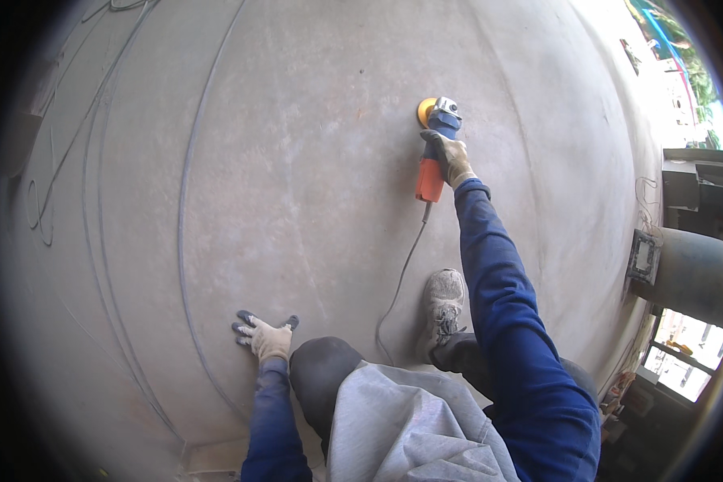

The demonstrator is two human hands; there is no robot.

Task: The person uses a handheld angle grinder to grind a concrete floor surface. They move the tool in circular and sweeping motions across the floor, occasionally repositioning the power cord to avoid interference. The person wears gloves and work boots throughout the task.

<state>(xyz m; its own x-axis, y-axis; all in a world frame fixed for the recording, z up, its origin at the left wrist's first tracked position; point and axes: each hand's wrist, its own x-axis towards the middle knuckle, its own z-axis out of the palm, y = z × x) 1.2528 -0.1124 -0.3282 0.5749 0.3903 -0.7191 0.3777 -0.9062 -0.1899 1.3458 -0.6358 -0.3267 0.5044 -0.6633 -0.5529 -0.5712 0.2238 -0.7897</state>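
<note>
My right hand (451,156), in a cream glove with dark fingers, is wrapped round an angle grinder (430,178) with an orange rear body and a blue front. Its yellow round disc (425,112) lies at the floor surface, beside the metal head. From the grinder's rear a dark power cord (407,265) runs back toward my legs. My left hand (267,336), gloved the same way, leans on the grey concrete floor (321,185) with its fingers spread and nothing in it. That hand is well apart from the tool, just left of my knee.
Long grey cables (186,185) trail over the floor on the left, some looped. My dusty shoe (444,301) stands just right of the cord. A large grey cylindrical object (691,269) is at the right edge, with a bright outdoor opening (687,72) at upper right.
</note>
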